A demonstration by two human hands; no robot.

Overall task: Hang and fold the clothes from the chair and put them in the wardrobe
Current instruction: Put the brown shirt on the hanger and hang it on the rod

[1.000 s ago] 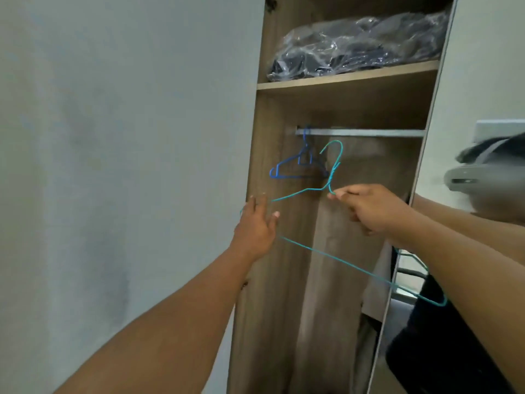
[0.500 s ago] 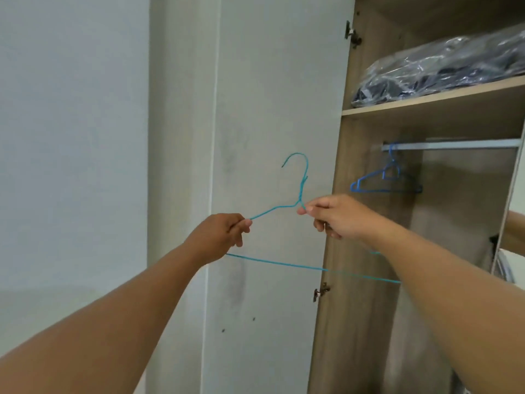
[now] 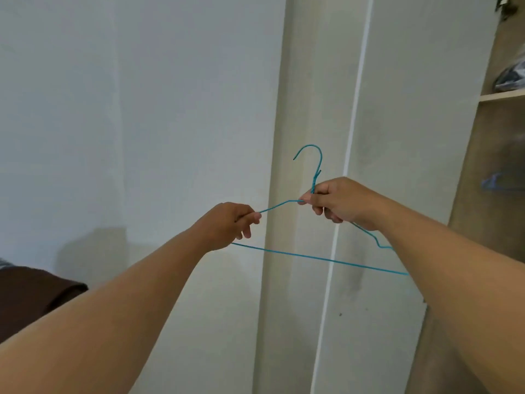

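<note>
A thin teal wire hanger (image 3: 318, 258) is held up in front of me, hook upward, empty of clothes. My left hand (image 3: 227, 226) pinches its left shoulder wire. My right hand (image 3: 341, 203) pinches the neck just under the hook, and my right forearm covers the hanger's right end. The wooden wardrobe (image 3: 494, 194) stands at the far right, open, with a blue hanger (image 3: 495, 182) blurred inside it. The chair is out of view.
The wardrobe's pale open door (image 3: 383, 166) is straight ahead behind the hanger. A plastic-wrapped dark bundle (image 3: 511, 76) lies on the wardrobe shelf at the right edge. A dark brown fabric (image 3: 34, 294) shows at the lower left. A plain white wall fills the left.
My view has swung left, away from the wardrobe interior toward the wall. My left hand, open a second ago, now pinches the hanger's left shoulder. My right hand keeps its hold at the neck.
</note>
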